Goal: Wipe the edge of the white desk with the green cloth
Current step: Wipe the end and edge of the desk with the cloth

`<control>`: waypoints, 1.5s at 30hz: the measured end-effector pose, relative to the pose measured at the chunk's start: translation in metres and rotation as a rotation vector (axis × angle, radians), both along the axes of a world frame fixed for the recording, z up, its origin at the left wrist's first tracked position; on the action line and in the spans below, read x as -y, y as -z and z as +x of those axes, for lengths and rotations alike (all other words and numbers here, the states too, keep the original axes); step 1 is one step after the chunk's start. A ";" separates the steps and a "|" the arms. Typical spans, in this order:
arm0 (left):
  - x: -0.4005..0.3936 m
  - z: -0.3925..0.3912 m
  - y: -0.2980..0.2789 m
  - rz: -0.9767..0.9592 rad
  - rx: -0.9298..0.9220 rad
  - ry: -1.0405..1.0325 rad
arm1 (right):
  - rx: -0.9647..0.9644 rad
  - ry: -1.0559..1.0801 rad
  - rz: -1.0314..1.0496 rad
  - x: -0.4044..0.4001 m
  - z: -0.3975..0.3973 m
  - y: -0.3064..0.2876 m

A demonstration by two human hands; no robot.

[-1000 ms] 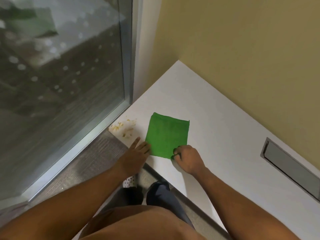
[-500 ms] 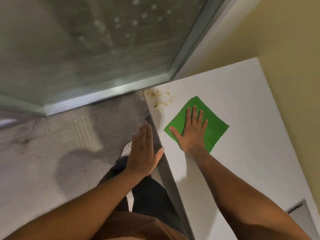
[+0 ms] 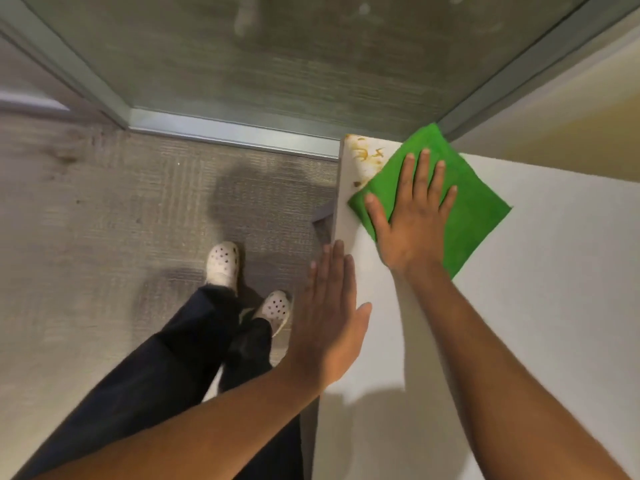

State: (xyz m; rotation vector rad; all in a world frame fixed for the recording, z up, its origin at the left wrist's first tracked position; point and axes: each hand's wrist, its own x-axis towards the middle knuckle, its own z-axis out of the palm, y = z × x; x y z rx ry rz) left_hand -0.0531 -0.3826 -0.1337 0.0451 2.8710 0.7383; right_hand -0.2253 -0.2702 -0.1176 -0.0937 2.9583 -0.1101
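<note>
The green cloth (image 3: 474,216) lies flat on the white desk (image 3: 536,323) near its far left corner, one corner reaching the desk's far edge. My right hand (image 3: 412,216) presses on it, palm down, fingers spread. Brown-yellow smears (image 3: 363,157) mark the desk corner just left of the cloth, along the left edge. My left hand (image 3: 329,317) is flat and open, held over the desk's left edge nearer to me, holding nothing.
A glass wall with a metal bottom frame (image 3: 235,131) runs just past the desk's far end. Grey carpet (image 3: 104,237) lies left of the desk, with my feet in white clogs (image 3: 221,263) on it. A yellow wall (image 3: 571,133) borders the desk's right side.
My right hand has slid the cloth toward the far corner, up beside the smears. My left hand has stayed open by the desk edge. The view has swung.
</note>
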 end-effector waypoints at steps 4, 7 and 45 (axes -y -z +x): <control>-0.011 0.007 0.002 0.002 -0.070 -0.106 | 0.039 -0.116 0.008 -0.005 0.038 -0.004; -0.016 0.009 0.006 0.011 -0.103 -0.145 | 0.065 -0.102 0.024 0.002 0.038 -0.003; -0.019 0.006 0.005 -0.025 -0.136 -0.160 | 0.024 -0.689 -0.018 0.039 -0.034 -0.005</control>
